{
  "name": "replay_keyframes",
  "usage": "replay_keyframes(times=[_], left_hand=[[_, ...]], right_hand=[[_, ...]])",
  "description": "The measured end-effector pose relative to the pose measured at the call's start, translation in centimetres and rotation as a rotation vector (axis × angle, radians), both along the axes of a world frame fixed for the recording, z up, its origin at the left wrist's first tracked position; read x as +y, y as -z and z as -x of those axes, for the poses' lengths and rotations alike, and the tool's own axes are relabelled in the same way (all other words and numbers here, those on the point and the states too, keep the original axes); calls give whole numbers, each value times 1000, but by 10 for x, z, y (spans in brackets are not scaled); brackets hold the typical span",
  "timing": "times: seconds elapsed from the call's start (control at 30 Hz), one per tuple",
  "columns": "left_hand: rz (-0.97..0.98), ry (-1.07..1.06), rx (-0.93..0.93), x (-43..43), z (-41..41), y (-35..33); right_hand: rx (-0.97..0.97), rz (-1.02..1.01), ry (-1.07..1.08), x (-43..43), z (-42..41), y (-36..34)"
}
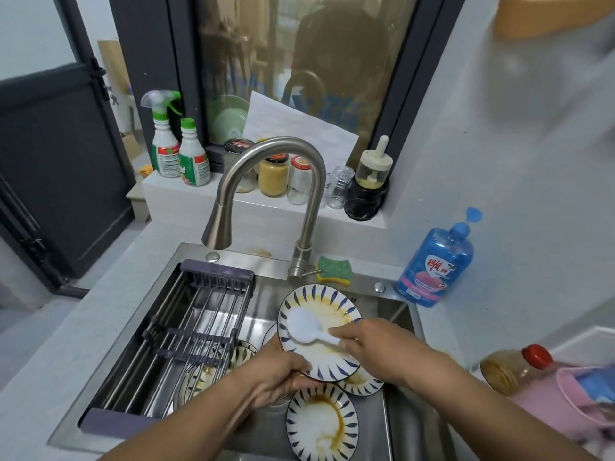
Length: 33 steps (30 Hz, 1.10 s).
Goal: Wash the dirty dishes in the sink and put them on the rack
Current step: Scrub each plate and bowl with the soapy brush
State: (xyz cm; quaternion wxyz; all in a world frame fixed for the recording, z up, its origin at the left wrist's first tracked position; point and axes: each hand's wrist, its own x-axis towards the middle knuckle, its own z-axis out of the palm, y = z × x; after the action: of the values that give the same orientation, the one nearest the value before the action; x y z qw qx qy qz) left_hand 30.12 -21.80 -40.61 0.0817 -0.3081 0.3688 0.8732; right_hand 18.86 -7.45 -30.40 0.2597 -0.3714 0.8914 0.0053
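Two hands meet over the sink (270,296): the left hand (276,377) has its grip closed on the 7 o'clock rim of a stained striped plate (321,302), held tilted above the basin, while the right hand (369,341) pinches the handle of a white spoon (301,324) whose bowl lies on that plate's face. Another dirty plate (321,424) lies at 6 o'clock in the sink, below the hands. The rack (186,324) spans the sink's 9 o'clock half. At 12 o'clock stands the faucet (276,151), a green sponge (334,269) just beside its base, and a blue soap bottle (436,264) on the tabletop (442,327) at 2 o'clock
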Motion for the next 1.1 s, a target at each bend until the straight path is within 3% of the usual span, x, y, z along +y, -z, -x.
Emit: replay_keyframes(times=[0.13, 0.23, 0.37, 0.5, 0.67, 0.77, 0.9, 1.1], left_hand=[[-55, -45, 51, -16, -4, 0], [-12, -36, 55, -22, -9, 1], [52, 86, 63, -9, -11, -9], [-17, 85, 65, 2, -9, -17], [22, 96, 49, -2, -14, -14], [3, 96, 70, 4, -18, -13], [-33, 11, 94, 5, -20, -10], [-43, -244, 81, -4, -10, 1]], right_hand=[[19, -85, -58, 24, 7, -8], [169, -162, -47, 40, 17, -10], [288, -83, -7, 28, 19, -14], [192, 50, -112, 5, 2, -19], [127, -19, -254, 10, -7, -25], [220, -40, -282, 9, -7, -25], [410, -100, -143, 13, 5, -21], [181, -139, -57, 28, 7, -16]])
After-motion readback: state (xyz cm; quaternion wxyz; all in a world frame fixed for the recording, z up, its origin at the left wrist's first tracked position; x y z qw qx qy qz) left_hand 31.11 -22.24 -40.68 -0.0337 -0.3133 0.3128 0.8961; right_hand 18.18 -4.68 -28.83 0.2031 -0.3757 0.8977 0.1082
